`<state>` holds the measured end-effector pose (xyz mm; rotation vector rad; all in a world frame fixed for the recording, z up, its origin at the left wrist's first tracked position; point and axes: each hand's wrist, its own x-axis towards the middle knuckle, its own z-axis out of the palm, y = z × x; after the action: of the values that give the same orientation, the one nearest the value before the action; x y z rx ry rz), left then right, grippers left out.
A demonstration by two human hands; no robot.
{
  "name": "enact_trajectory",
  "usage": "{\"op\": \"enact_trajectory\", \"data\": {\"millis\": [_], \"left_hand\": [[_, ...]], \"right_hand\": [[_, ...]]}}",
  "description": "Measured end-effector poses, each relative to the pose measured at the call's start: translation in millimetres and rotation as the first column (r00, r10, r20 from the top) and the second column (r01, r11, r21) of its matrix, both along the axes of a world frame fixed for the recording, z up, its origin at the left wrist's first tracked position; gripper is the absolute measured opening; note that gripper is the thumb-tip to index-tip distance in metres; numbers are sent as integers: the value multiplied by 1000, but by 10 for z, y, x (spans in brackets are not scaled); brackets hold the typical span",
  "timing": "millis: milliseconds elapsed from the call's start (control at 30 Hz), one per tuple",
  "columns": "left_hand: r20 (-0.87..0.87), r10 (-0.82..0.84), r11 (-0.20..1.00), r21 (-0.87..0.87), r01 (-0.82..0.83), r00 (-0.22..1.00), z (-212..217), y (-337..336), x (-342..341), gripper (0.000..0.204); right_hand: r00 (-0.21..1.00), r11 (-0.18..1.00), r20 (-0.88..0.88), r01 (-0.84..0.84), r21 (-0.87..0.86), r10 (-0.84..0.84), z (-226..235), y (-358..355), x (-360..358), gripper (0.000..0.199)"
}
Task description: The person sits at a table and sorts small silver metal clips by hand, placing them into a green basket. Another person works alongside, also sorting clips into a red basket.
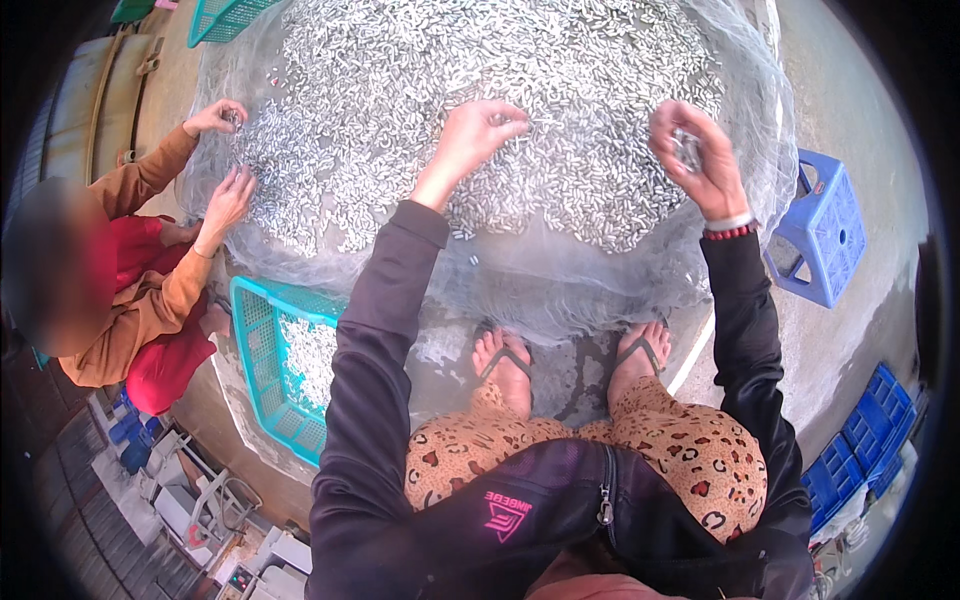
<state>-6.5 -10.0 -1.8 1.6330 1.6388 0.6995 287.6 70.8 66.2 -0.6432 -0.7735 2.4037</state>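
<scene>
A heap of small, short, rod-shaped silvery-white pieces (380,130) lies spread over a sheer pale net (560,290) on the ground. My left hand (472,142) is over the middle of the heap, its thumb and fingers drawn together; what they pinch, if anything, is too small to make out. To the right, my right hand (703,165) curls around several of the silvery pieces, which show between thumb and fingers. This hand is slightly blurred and hangs near the heap's right edge. A red bead bracelet circles that wrist.
At the left, another person in brown sleeves (150,310) reaches both hands to the heap's edge. A turquoise basket (262,400) holding white pieces stands near my left forearm; a green basket (205,25) is farther off. On the right are a blue stool (835,220) and blue crates (860,435).
</scene>
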Motion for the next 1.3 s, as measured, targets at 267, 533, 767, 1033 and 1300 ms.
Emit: {"op": "enact_trajectory", "data": {"millis": [267, 533, 767, 1033, 1300], "left_hand": [[-240, 75, 997, 10, -75, 968, 63, -136, -148, 19], [104, 106, 994, -40, -102, 989, 408, -259, -305, 19], [978, 174, 985, -173, -18, 113, 460, -149, -297, 14], [-22, 203, 976, -76, -204, 979, 57, -215, -197, 22], [-101, 201, 967, -137, -214, 974, -67, -221, -102, 25]], "right_hand": [[634, 18, 700, -736, 676, -329, -625, 30, -1101, 18], [503, 122, 760, -796, 593, -412, -662, -230, -822, 9], [777, 889, 629, -289, 355, 1, -290, -122, -451, 17], [923, 921, 367, -238, 307, 116, -61, -101, -385, 23], [937, 989, -345, -9, 149, 60, -141, -37, 66, 33]]}}
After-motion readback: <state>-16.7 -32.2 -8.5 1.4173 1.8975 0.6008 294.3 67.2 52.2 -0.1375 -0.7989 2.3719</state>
